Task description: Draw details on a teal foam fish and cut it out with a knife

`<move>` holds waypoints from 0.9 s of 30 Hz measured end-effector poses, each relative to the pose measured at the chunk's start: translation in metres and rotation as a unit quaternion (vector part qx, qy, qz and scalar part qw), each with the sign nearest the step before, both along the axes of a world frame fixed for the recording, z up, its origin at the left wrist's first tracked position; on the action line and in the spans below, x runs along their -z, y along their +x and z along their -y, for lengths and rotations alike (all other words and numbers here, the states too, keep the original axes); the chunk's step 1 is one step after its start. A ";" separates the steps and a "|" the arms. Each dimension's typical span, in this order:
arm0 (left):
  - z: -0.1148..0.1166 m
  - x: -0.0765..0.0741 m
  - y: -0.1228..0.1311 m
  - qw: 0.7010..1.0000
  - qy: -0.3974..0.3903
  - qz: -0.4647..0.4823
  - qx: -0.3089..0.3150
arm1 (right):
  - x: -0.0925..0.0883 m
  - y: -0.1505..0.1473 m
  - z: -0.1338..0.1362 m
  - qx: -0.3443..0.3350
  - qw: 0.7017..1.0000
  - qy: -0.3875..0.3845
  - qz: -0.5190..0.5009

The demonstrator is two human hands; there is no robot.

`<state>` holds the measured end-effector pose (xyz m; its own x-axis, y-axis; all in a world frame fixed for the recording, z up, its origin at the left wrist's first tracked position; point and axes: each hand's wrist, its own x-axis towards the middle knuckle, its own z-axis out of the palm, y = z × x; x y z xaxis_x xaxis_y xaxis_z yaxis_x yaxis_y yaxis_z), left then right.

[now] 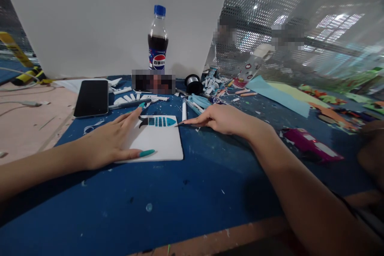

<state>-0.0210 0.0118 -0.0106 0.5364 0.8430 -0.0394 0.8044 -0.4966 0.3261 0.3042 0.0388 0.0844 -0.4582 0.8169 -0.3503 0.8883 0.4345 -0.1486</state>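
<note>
Closest to me the blue mat (204,204) runs to a brown edge, cut off below; both forearms leave my view, the elbows out of sight. The left hand (103,144) lies with fingers and thumb spread wide, covering the left part of a white pad (162,146); the right hand (225,119) has its fingers drawn narrow toward a thin dark tip (180,123), too fine for me to tell whether they grip a tool. The blue fish (162,122) is on the pad's upper part, black tail leftward; I see its head just left of the right fingertips, the left thumb below it, the left index finger above the tail. A purple item (313,144) lies to the right; past it, a blurred brown shape (372,148) is cut off and I cannot name it.

Farther out I have a phone (91,98), white and blue scraps (213,84) and a spool (193,84); pixelation hides the foot of the cola bottle (159,34); behind stand a white board (105,20) and a smeared mesh (258,16).
</note>
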 end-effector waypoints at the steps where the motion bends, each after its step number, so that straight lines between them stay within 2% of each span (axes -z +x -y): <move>1: 0.000 0.000 0.000 1.000 0.000 0.000 0.001 | 0.000 0.000 0.000 0.005 1.000 -0.004 0.004; 10: -0.002 0.005 -0.002 1.000 0.020 0.011 0.018 | -0.007 0.016 -0.004 0.028 0.999 -0.010 0.023; 15: 0.003 -0.002 0.005 0.999 0.019 0.027 0.019 | -0.008 0.021 -0.007 0.020 0.999 -0.024 -0.022; 19: 0.004 -0.005 0.005 0.999 0.005 0.039 0.015 | 0.005 0.010 -0.007 0.033 0.989 0.042 -0.136; 23: 0.000 0.000 -0.003 0.995 -0.011 0.051 0.083 | 0.024 -0.010 -0.003 0.007 0.963 0.120 -0.243; 27: 0.002 0.000 -0.005 0.987 -0.001 0.085 0.136 | 0.036 -0.023 0.001 0.007 0.954 0.135 -0.268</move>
<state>-0.0263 0.0096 -0.0107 0.7422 0.6665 0.0697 0.5747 -0.6866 0.4454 0.2807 0.0380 0.0479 -0.5006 0.8516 0.1556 0.7217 0.5099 -0.4681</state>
